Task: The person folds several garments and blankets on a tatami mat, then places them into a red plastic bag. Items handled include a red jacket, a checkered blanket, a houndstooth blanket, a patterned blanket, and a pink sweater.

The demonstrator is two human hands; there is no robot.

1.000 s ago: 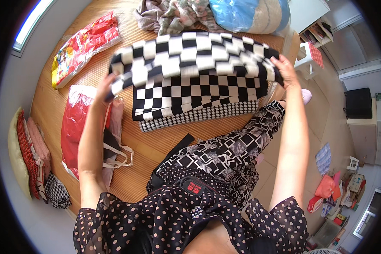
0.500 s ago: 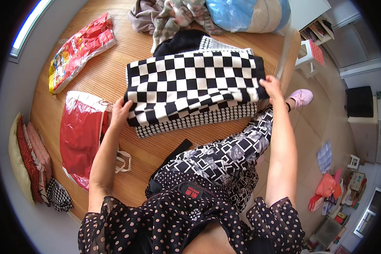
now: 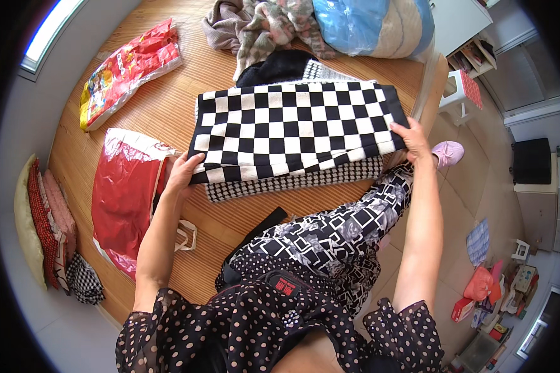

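Observation:
A folded black-and-white checkered knit garment (image 3: 292,127) is stretched flat between my hands, its dark borders at the left and right ends. My left hand (image 3: 182,173) pinches its near left corner, thumb on top. At the near right corner, my right hand (image 3: 414,140) grips the dark border with the thumb over it. Beneath lies a folded black-and-white small-patterned knit (image 3: 292,181), showing along the near edge. A black fuzzy piece (image 3: 274,67) pokes out behind the stack.
Left on the wooden mat (image 3: 230,224) lie a red-and-white bag (image 3: 121,199) and a red-yellow plastic bag (image 3: 134,71). Rumpled clothes (image 3: 274,28) and a blue-and-beige bundle (image 3: 373,28) sit at the back. My patterned trouser leg (image 3: 342,230) stretches right. A white stool (image 3: 457,99) stands beyond.
The checkered garment has been pulled smoother; the folds along its near edge have flattened. Both hands keep hold of its corners, the right one slightly lower. The whole view has shifted slightly.

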